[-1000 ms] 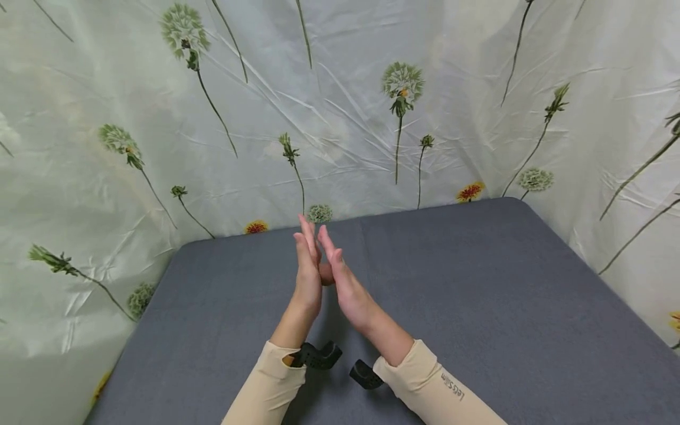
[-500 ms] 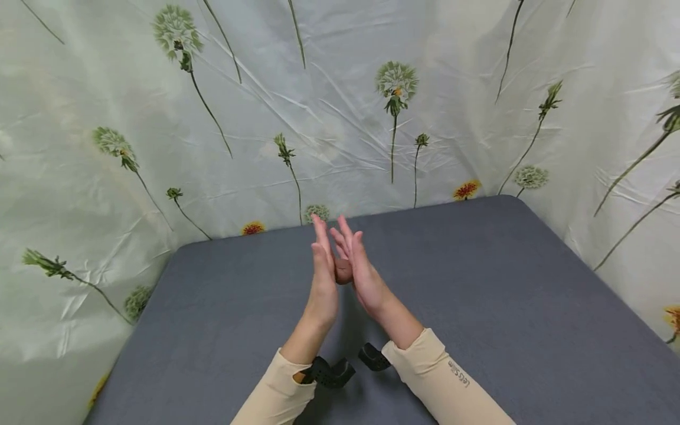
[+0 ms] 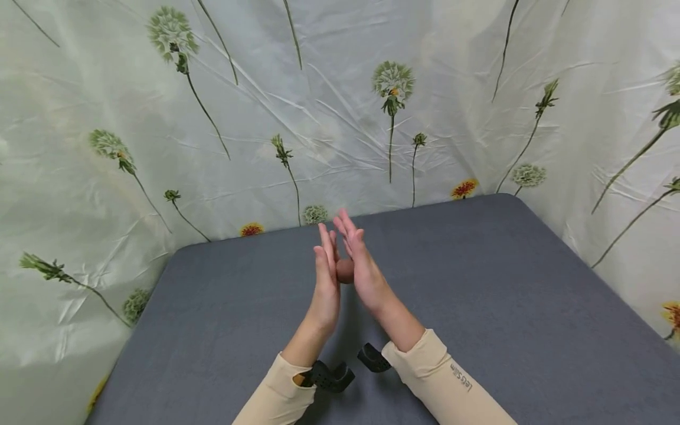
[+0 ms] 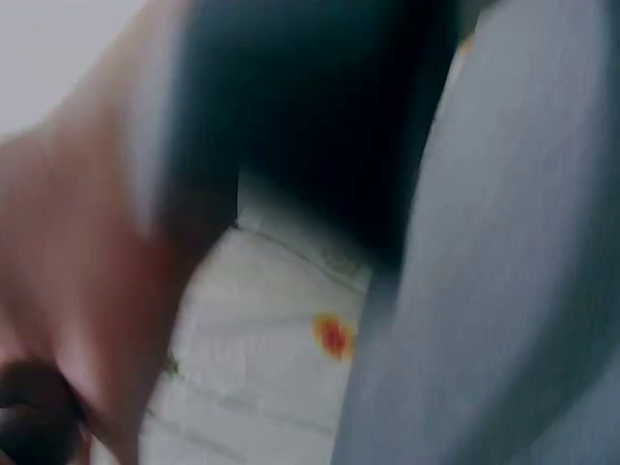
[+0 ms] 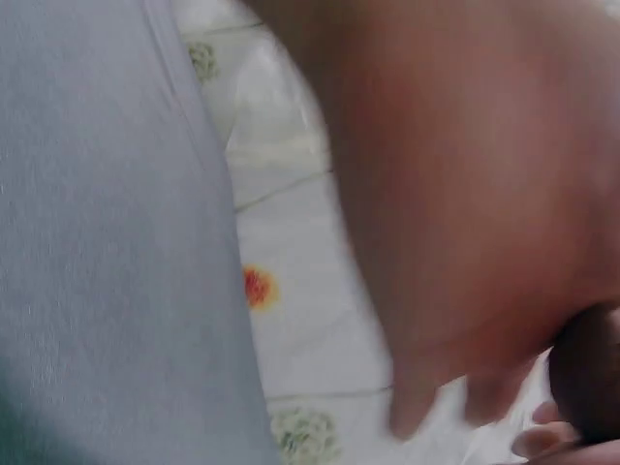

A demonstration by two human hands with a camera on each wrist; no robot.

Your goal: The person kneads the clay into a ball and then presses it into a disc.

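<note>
Between two upright, facing palms sits a small round brown ball (image 3: 345, 271) that looks like clay or dough. My left hand (image 3: 326, 289) presses it from the left, fingers straight and pointing away from me. From the other side my right hand (image 3: 366, 277) lies flat against it, its fingertips reaching slightly farther forward than the left ones. A crease shows on the ball's dark surface (image 4: 34, 412) in the left wrist view. The right wrist view has the ball (image 5: 591, 373) at its right edge, beside the right palm (image 5: 465, 194). Both wrist views are blurred.
Below the hands spreads a dark grey padded surface (image 3: 462, 283). A pale cloth (image 3: 340, 118) printed with dandelions and other flowers hangs behind and on both sides. Black wrist mounts (image 3: 332, 376) stick out near the beige sleeves (image 3: 430, 366).
Both hands have shifted right with the ball between them. They have slid against each other, the right forward and the left back. More of the ball shows than a second ago.
</note>
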